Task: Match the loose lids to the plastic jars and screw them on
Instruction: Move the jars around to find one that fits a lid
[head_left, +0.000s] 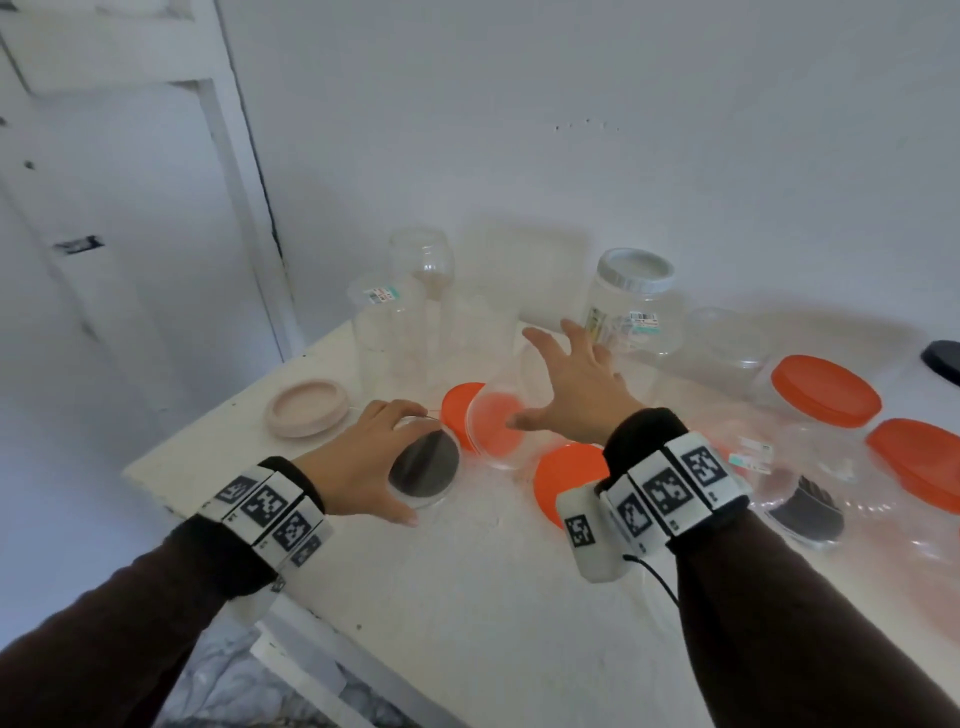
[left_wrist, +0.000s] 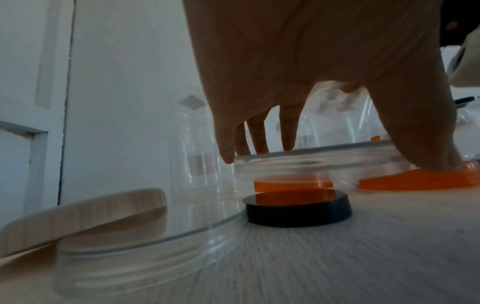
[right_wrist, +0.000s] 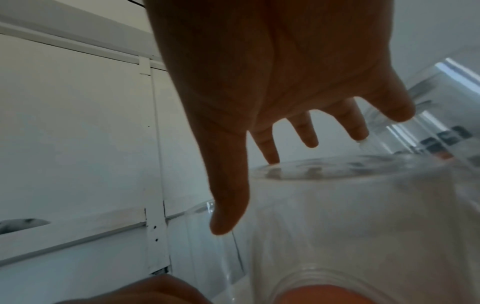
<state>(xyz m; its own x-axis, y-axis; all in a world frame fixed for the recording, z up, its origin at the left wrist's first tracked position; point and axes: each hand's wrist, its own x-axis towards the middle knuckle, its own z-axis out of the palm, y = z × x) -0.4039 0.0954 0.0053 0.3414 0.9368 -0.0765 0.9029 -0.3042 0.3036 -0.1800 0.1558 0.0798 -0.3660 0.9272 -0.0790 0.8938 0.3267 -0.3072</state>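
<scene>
Fingers of the left hand (head_left: 358, 457) curl around a clear lid (head_left: 426, 467) just above the table (head_left: 467, 597); the right hand (head_left: 576, 395) spreads wide over a tipped clear jar (head_left: 498, 421). Left wrist: fingertips (left_wrist: 287, 133) pinch the lid's rim above a black lid (left_wrist: 298, 207). Right wrist: fingers (right_wrist: 228, 185) splayed, holding nothing. The jar looks light, slick and thin-walled; best gripped around its body.

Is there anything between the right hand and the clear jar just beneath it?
Nothing visible does. The right hand is spread open right over the clear jar, only air between them. The orange lids lie beside the jar, not in the gap.
</scene>
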